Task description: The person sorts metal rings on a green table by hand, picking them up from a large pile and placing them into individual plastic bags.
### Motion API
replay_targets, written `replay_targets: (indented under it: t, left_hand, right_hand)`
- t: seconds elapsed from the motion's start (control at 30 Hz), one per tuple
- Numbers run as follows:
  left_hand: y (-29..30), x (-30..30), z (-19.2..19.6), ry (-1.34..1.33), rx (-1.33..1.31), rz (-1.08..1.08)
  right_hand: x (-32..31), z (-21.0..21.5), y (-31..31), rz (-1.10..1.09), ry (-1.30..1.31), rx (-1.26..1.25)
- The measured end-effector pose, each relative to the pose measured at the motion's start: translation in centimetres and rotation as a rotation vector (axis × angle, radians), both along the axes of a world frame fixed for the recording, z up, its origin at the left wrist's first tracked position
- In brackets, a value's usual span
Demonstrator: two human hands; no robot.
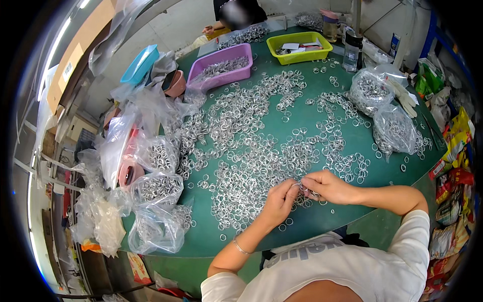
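Silvery metal rings point(236, 194) lie loose in a wide heap over the green tabletop point(324, 224). Close to the table's near edge, my left hand point(280, 199) and my right hand point(328, 186) meet above the front of this heap. The left thumb and fingers pinch a metal ring at their tips. Curled fingers of my right hand hold a few more rings, partly hidden beneath the palm. How many rings each hand has is too small to tell.
Plastic bags of rings point(156, 189) line the left side, with more bags point(395, 128) at the right. Farther back are a purple basket point(221, 63) of rings, a yellow-green basket point(299, 48) and a clear bottle point(352, 53). Another person point(239, 15) sits across the table.
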State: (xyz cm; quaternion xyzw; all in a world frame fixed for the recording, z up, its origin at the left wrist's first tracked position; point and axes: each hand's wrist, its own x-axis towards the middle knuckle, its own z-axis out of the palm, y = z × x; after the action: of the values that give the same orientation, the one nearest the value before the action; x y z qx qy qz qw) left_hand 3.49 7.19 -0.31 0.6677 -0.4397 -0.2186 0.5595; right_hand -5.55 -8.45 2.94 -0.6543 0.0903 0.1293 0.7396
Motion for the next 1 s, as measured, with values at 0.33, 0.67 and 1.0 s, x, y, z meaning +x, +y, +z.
replay_targets:
  t: [0.33, 0.67, 1.0]
  left_hand:
    - [-0.6, -0.8, -0.7, -0.307, -0.096, 0.094]
    - [-0.5, -0.8, -1.6, -0.408, -0.232, 0.044]
    - [0.5, -1.1, -1.6, 0.310, -0.156, -0.172]
  right_hand:
    - [-1.5, 0.0, 0.9, -0.125, 0.147, 0.315]
    - [-2.3, 0.3, 1.5, -0.121, 0.239, 0.389]
    - [-2.4, 0.3, 1.8, -0.099, -0.455, -0.635]
